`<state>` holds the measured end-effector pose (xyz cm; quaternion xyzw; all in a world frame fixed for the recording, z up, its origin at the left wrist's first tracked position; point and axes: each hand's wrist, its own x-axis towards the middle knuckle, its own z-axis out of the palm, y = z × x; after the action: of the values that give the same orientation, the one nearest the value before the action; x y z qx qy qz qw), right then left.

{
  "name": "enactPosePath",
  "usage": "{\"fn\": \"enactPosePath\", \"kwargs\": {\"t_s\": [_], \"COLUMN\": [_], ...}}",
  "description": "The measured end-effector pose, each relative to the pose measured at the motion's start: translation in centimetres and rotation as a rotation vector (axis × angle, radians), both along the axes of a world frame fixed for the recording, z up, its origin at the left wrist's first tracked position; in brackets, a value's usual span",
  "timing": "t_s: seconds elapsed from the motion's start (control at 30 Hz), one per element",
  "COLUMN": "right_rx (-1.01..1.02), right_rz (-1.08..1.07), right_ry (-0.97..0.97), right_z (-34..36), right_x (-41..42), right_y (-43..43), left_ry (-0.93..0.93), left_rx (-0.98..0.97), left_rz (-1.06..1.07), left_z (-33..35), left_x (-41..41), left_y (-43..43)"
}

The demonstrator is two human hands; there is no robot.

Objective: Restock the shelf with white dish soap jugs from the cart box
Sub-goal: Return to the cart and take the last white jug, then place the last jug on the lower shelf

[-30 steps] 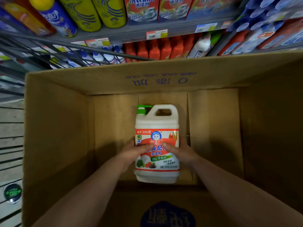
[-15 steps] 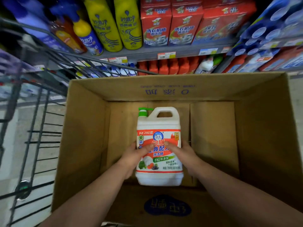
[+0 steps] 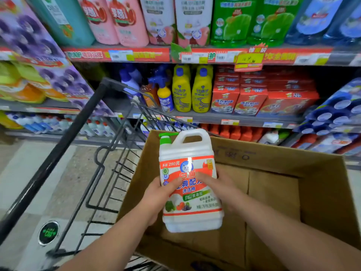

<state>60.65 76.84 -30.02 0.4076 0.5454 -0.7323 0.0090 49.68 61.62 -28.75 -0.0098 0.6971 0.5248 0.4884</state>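
A white dish soap jug (image 3: 190,151) with a green pump cap, a top handle and a red-and-white label is held upright above the open cardboard box (image 3: 320,194). My left hand (image 3: 158,196) grips its left side and my right hand (image 3: 218,187) grips its right side, fingers across the label. The jug's top rises above the box's far rim. The box sits in a black wire cart (image 3: 109,173) and shows a bare cardboard bottom. A similar white jug (image 3: 270,137) lies among red bottles on the low shelf (image 3: 205,117) behind the box.
Shelves of cleaning products fill the view ahead: yellow bottles (image 3: 192,90), red cartons (image 3: 252,98), green and pink bottles above, blue packs (image 3: 336,112) at right. The cart's black handle bar (image 3: 58,151) runs diagonally at left over speckled floor.
Both hands have lifted the jug from the box bottom up to the level of the box rim. The view has tilted upward and the higher shelves have come into sight.
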Motion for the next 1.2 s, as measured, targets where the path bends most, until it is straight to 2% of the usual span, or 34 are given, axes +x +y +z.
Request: {"fn": "enactPosePath", "kwargs": {"t_s": [0.3,0.53,0.77,1.03,1.2], "right_rx": [0.047,0.080,0.149,0.149,0.158], "right_rz": [0.149,0.239,0.337,0.472,0.601], "right_ry": [0.127,0.238,0.298,0.363,0.357], "right_z": [7.5,13.5,17.5,18.3,18.4], "right_x": [-6.0,-11.0,-16.4,-22.7,-26.2], "right_y": [-3.0,-9.4,-22.6,-40.7,-49.4], "left_ry": [0.164,0.254,0.325,0.501,0.492], "left_rx": [0.111,0.136,0.170,0.061,0.030], "left_rz": [0.151,0.241,0.366,0.568,0.674], "left_z": [7.0,12.5,16.5,17.8,18.2], "left_x": [-3.2,-6.7,-10.2,-13.5,-14.6], "left_y": [-4.6,-11.7,-25.0,-43.3,-52.0]}}
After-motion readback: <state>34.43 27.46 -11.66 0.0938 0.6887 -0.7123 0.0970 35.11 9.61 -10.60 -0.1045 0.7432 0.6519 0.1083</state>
